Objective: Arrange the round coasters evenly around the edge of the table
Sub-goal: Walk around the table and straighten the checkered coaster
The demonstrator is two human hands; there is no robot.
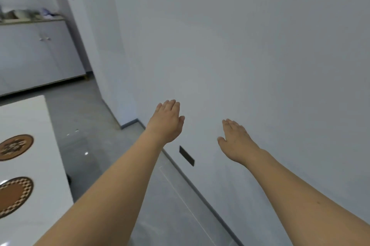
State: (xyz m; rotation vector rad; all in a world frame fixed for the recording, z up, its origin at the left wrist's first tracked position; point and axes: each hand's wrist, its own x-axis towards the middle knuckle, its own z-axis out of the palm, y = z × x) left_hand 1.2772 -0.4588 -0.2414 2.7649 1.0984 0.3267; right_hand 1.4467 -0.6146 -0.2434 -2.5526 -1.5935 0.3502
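My left grip (167, 120) and right grip (236, 141) flat, empty; coasters (15, 146) on bench (30, 113) far left, reach back next.

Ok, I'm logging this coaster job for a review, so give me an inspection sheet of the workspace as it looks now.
Surface: white table, only its right part in view at left.
Job's things: two round coasters on it, far coaster and near coaster, both cut off by the frame.
Clutter: nothing seen on the table.
Grippers: left hand and right hand open, empty, stretched toward the wall.
Cables: nothing seen.
Surroundings: grey floor, white cabinet, dark wall plate.
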